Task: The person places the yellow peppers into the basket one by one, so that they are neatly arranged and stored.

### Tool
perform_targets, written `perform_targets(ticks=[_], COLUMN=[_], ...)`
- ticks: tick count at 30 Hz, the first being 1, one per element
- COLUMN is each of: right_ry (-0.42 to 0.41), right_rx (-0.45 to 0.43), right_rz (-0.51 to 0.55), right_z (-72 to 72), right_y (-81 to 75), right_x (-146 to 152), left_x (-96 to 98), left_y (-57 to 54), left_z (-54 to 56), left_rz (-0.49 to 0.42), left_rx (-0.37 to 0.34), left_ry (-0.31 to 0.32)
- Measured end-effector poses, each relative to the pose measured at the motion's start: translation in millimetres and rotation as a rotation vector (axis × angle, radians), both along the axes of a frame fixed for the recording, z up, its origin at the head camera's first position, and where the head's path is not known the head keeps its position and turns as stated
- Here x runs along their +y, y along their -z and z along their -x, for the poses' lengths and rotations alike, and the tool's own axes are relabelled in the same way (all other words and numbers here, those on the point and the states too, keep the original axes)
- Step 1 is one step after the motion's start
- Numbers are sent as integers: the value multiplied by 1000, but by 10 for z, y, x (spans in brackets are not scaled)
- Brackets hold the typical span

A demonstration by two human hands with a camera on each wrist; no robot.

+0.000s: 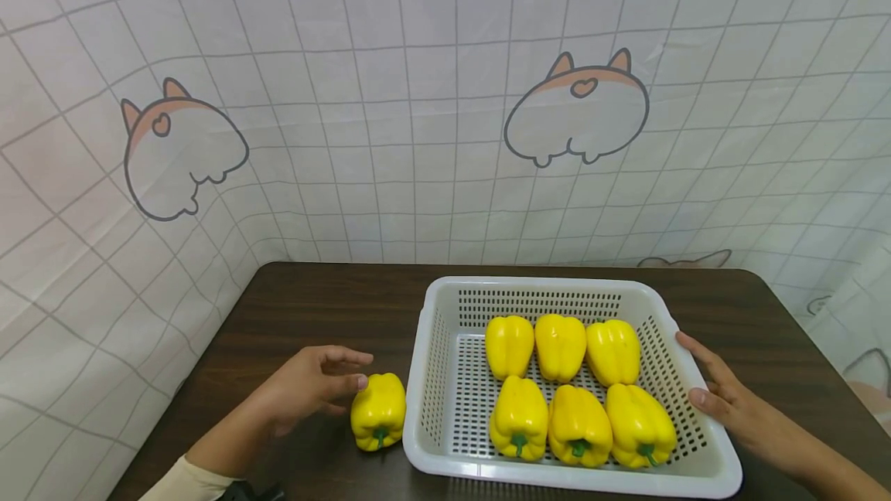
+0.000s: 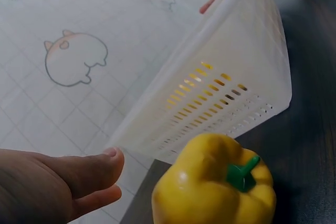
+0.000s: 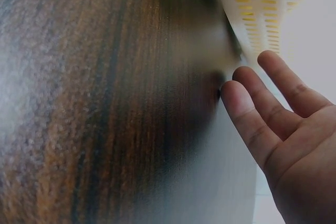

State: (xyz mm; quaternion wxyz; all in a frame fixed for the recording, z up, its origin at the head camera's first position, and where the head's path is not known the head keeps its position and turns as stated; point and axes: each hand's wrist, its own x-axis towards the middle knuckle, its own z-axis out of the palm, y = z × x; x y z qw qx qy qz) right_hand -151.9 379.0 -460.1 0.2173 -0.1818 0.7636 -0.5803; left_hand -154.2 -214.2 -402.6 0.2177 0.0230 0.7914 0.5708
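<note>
A yellow bell pepper (image 1: 378,413) with a green stem sits on the table just left of the white perforated basket (image 1: 435,284). My left hand (image 1: 313,385) is beside that pepper, its fingers loosely extended and its thumb tip overlapping the pepper's upper left edge in the head view. From the left wrist, a gap shows between the thumb (image 2: 100,169) and the pepper (image 2: 212,182). My right hand (image 1: 727,397) is at the basket's right rim, fingers spread. Straight fingers (image 3: 273,106) show beside the basket wall in the right wrist view. Inside the basket lie several yellow bell peppers (image 1: 580,425) in two rows.
The dark wooden table (image 1: 334,292) meets a white grid-patterned curtain (image 1: 362,138) at its back edge. Peppers fill the middle and right of the basket, while its slotted floor (image 1: 469,377) shows at the left.
</note>
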Motion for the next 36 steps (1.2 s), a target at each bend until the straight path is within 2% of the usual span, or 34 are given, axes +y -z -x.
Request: perform_targets(ticks=[8, 23, 30, 36], right_ry=[13, -2, 14, 19], right_rx=[-6, 2, -11, -12], right_rz=[0, -2, -2, -6], right_z=[1, -8, -11, -8], right_y=[4, 12, 1, -14], right_x=[-5, -1, -3, -11], left_x=[1, 38, 34, -2], left_y=[118, 193, 163, 115], left_z=[-13, -26, -38, -28], left_rz=[-32, -22, -24, 33], left_rx=[-54, -83, -54, 14], left_ry=[37, 75, 86, 71])
